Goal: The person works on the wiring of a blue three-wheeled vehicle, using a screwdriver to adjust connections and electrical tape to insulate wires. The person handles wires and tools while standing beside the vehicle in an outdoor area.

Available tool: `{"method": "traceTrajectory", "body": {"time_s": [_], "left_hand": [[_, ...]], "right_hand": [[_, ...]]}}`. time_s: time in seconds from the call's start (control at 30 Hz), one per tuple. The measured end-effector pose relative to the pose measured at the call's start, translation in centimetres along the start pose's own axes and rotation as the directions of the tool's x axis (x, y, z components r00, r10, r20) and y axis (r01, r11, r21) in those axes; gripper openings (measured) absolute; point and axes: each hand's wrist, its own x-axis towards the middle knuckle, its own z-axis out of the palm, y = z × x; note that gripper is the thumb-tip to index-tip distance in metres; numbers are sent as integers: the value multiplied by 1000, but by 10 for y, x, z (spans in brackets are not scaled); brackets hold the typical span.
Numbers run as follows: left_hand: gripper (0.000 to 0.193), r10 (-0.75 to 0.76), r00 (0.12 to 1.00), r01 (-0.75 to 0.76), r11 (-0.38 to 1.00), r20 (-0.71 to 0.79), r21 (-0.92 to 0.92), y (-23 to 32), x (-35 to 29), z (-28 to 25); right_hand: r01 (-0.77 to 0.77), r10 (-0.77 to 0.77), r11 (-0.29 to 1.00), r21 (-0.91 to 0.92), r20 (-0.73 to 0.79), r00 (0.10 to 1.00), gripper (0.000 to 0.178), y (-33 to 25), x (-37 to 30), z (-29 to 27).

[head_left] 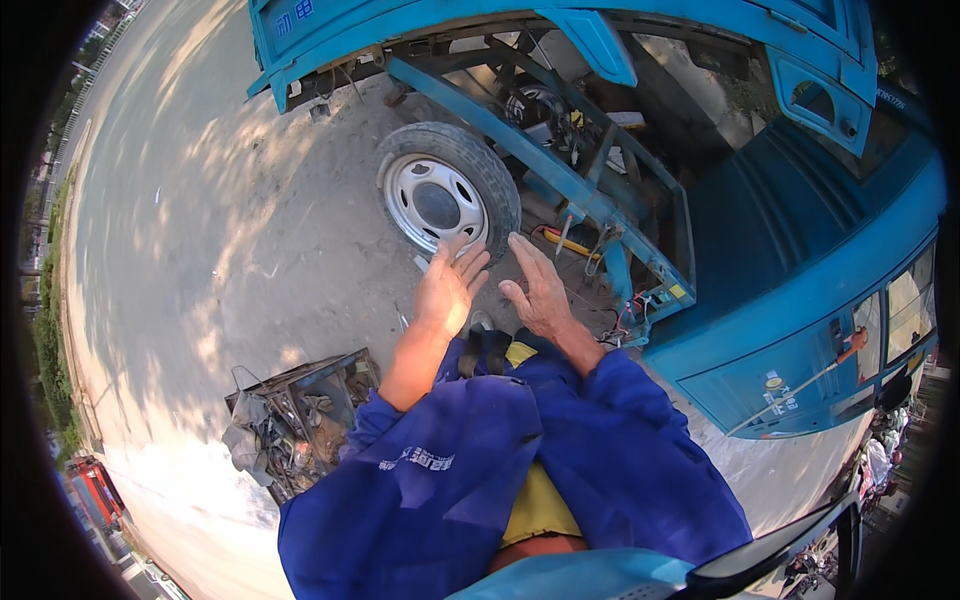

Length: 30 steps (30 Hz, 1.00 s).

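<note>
"Wheel; where is it?"

"On the ground, well in from the ground's left edge; it is just beside the near edge of the truck's blue frame; I can't tell if it is bolted on or loose."

"And the hands?"

"Both are up in front of the wheel; the left hand has its fingers out long, with small gaps; the right hand has its fingers nearly side by side, and the thumb sticks out; both are wide open and have hold of nothing."

"Does the left one touch the wheel?"

"Its fingertips cover a bit of the wheel's bottom edge from here; I can't tell if they touch."

"So which step is this?"

"My guess is getting set to work on the wheel; no tool is in either hand."

"What would the next move need?"

"If it is to shift the wheel, one hand on each side of the tyre, I think, and a firm hold so it can't tip; if it needs a tool, maybe look in the box, down by the left sleeve."
</note>
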Motion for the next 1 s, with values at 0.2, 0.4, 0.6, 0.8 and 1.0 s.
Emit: {"method": "traceTrajectory", "body": {"time_s": [0.2, 0.4, 0.6, 0.8, 1.0], "left_hand": [[51, -20, 996, 27, 997, 90, -73, -51, 2, -1], [22, 133, 977, -134, 991, -168, 11, -63, -16, -14], [11, 255, 816, -385, 909, -519, -160, -98, -80, -78], [6, 169, 605, -568, 776, -778, -273, -132, -169, -145], [12, 163, 474, -664, 712, -865, -230, -142, -219, -195]], "right_hand": [[267, -255, 963, -42, 187, 949, 54, 2, 4, 0], [-173, 153, 975, 136, 149, 977, 45, 60, -45, -50], [-377, 326, 913, 159, 275, 905, 50, 115, -87, -81], [-299, 177, 935, 193, 478, 860, 39, 111, -47, -62], [-228, 125, 946, 233, 387, 913, 30, 70, -15, -47]]}}
